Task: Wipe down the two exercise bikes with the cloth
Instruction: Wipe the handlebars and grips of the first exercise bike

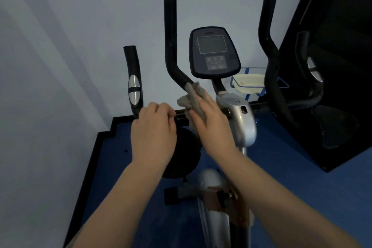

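Observation:
One exercise bike (pixel 243 123) with a silver frame stands in front of me, its dark console (pixel 214 52) facing me. My right hand (pixel 211 119) grips a grey cloth (pixel 192 94) and holds it against the lower bend of the black left handlebar (pixel 171 46). My left hand (pixel 155 131) curls round the horizontal bar beside the lower left grip (pixel 133 84) with its silver sensor pad. The right handlebar (pixel 268 50) rises untouched. No second bike is plainly in view.
A pale wall stands close behind and to the left. The blue floor (pixel 281 167) has a black border. A tall dark panel (pixel 338 66) at the right reflects the bike. A blue wire rack holding a cream dish (pixel 249 82) sits behind the console.

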`<state>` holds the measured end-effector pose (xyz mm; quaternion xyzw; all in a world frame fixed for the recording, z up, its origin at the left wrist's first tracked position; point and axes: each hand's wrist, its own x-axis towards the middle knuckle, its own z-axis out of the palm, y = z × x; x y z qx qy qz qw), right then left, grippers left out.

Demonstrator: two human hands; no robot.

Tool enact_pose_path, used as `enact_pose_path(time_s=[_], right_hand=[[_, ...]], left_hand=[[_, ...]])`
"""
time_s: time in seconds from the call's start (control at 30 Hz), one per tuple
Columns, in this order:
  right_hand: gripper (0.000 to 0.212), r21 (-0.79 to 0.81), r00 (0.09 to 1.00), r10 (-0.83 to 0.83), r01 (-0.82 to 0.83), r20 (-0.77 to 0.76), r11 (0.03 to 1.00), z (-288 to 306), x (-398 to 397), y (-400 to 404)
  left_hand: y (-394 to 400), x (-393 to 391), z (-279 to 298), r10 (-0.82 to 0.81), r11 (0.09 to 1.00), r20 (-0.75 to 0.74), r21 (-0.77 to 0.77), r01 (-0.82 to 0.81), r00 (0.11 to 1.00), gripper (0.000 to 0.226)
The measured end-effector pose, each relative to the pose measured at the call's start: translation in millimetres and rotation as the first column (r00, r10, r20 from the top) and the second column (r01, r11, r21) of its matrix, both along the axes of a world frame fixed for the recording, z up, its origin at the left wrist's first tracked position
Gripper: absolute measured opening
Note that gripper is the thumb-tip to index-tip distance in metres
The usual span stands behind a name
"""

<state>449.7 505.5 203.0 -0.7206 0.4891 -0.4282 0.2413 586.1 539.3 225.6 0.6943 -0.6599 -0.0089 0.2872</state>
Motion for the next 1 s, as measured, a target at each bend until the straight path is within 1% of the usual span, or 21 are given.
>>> enact_pose_path(time_s=[0.03, 0.1, 0.17, 0.23, 0.27, 0.33, 0.37, 0.4, 0.5, 0.53, 0.6, 0.67, 0.73, 0.8, 0.83, 0.87, 0.93, 0.97, 1.0], right_hand=[[0.054, 0.000, 1.000, 0.005, -0.005, 0.020, 1.000, -6.3, -1.3, 8.5], [0.051, -0.015, 1.000, 0.009, -0.009, -0.020, 1.000, -9.4, -2.2, 13.2], [0.046, -0.040, 0.996, -0.057, 0.054, -0.070, 0.998, 0.5, 2.5, -8.4], [0.043, -0.019, 0.992, -0.111, 0.110, -0.061, 0.994, 8.9, 11.7, -18.5], [0.042, -0.013, 0.995, -0.094, 0.094, -0.029, 0.995, 7.5, 13.2, -13.2], [0.045, 0.000, 0.998, 0.001, -0.001, 0.057, 1.000, -8.4, 5.9, 8.3], [0.048, 0.010, 0.995, 0.046, -0.047, 0.085, 0.999, -15.7, -0.4, 21.9], [0.050, 0.011, 0.993, 0.082, -0.083, 0.080, 0.996, -17.8, -6.6, 27.1], [0.047, -0.042, 0.994, 0.090, -0.093, -0.063, 0.995, -7.5, -8.1, 1.7], [0.045, -0.041, 0.995, 0.079, -0.082, -0.057, 0.996, -4.1, -4.1, -2.2], [0.045, -0.034, 0.997, 0.076, -0.075, 0.028, 0.997, -8.9, 1.0, 9.7], [0.046, -0.066, 0.992, 0.117, -0.113, 0.053, 0.991, -25.8, -6.9, 32.8], [0.046, -0.083, 0.984, 0.176, -0.179, -0.037, 0.980, -24.9, -19.5, 34.8], [0.044, -0.096, 0.978, 0.165, -0.178, -0.131, 0.979, -11.1, -22.2, 9.8], [0.043, -0.107, 0.984, 0.136, -0.149, -0.118, 0.983, -2.6, -19.7, -0.6], [0.042, -0.115, 0.994, 0.099, -0.104, -0.052, 0.988, 4.8, -15.8, -8.4], [0.040, -0.093, 0.985, 0.046, -0.031, 0.167, 0.995, 13.3, -5.8, -15.1], [0.041, -0.070, 0.970, 0.059, -0.044, 0.235, 0.997, 15.4, -0.1, -14.6], [0.040, -0.054, 0.968, 0.098, -0.088, 0.232, 0.995, 17.8, 5.6, -13.7]], left_hand=[[1.5, 2.6, -1.9, 0.010, 1.000, 0.021, -0.005, -0.010, 1.000, 0.014], [5.7, 4.2, -5.4, 0.026, 1.000, 0.045, 0.002, -0.026, 0.999, 0.016], [4.3, 2.7, -8.1, 0.021, 0.999, 0.044, 0.029, -0.022, 0.999, 0.018], [-0.1, 2.0, -8.4, 0.002, 0.999, 0.020, 0.049, -0.002, 1.000, 0.017], [-1.6, 2.4, -8.4, -0.002, 0.999, -0.033, 0.054, 0.004, 0.999, 0.017], [-1.2, 4.6, -9.7, 0.001, 0.998, -0.195, 0.064, 0.011, 0.981, 0.015], [0.3, 6.2, -10.5, 0.003, 0.998, -0.261, 0.065, 0.015, 0.965, 0.014], [2.5, 7.0, -10.8, 0.003, 0.998, -0.304, 0.066, 0.018, 0.953, 0.014], [0.5, 6.5, -11.5, 0.008, 0.996, -0.352, 0.088, 0.025, 0.936, 0.014], [-0.1, 6.3, -10.6, 0.015, 0.994, -0.354, 0.103, 0.023, 0.935, 0.015], [0.3, 7.3, -9.7, 0.026, 0.994, -0.366, 0.111, 0.016, 0.930, 0.016], [2.2, 7.6, -10.8, 0.032, 0.995, -0.394, 0.100, 0.009, 0.919, 0.015], [3.9, 7.3, -12.1, 0.040, 0.996, -0.409, 0.084, -0.006, 0.912, 0.015], [3.0, 6.8, -12.5, 0.046, 0.997, -0.423, 0.069, -0.018, 0.905, 0.015], [2.8, 6.9, -12.5, 0.047, 0.998, -0.442, 0.051, -0.028, 0.896, 0.016], [3.1, 7.5, -12.6, 0.045, 0.999, -0.465, 0.020, -0.041, 0.884, 0.018], [5.7, 9.1, -13.0, 0.037, 0.996, -0.503, -0.051, -0.072, 0.864, 0.023], [7.8, 10.1, -14.6, 0.031, 0.993, -0.516, -0.079, -0.083, 0.856, 0.025], [9.9, 11.4, -17.7, 0.026, 0.991, -0.524, -0.096, -0.089, 0.851, 0.025]])
